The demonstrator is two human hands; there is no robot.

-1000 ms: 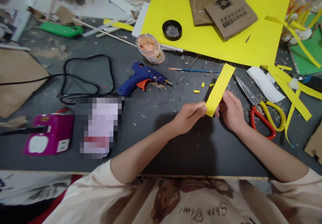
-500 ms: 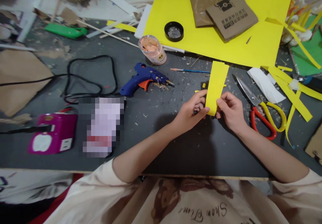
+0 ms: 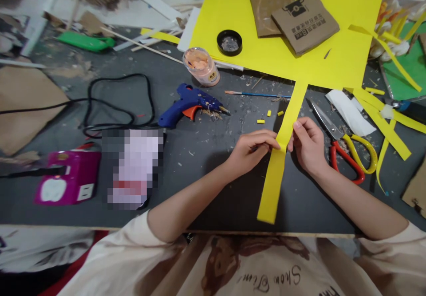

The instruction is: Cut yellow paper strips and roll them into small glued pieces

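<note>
A long yellow paper strip (image 3: 273, 189) runs from the yellow sheet's edge down toward the table's front, with a crease across its middle. My left hand (image 3: 251, 151) pinches its left edge at the crease, fingertips lying on the paper. On the opposite edge, my right hand (image 3: 308, 143) grips the strip between thumb and fingers. Several small yellow rolled bits (image 3: 261, 121) lie just beyond my left hand. Scissors (image 3: 346, 149) with one red and one yellow handle rest to the right of my right hand. Behind the strip lies a thin blue paintbrush (image 3: 259, 94).
A blue glue gun (image 3: 189, 103) lies left of centre, near an open jar (image 3: 201, 67) of peach paint. Brown cardboard pieces (image 3: 306, 23) rest on the large yellow sheet (image 3: 346, 65). Left are a purple box (image 3: 68, 176), a blurred-out phone (image 3: 140, 167) and a black cable (image 3: 149, 92).
The yellow strip, folded double half a second ago, is now unfolded to full length, its lower part extending toward me. Both hands stay at its edges, the left one's fingers now across the crease.
</note>
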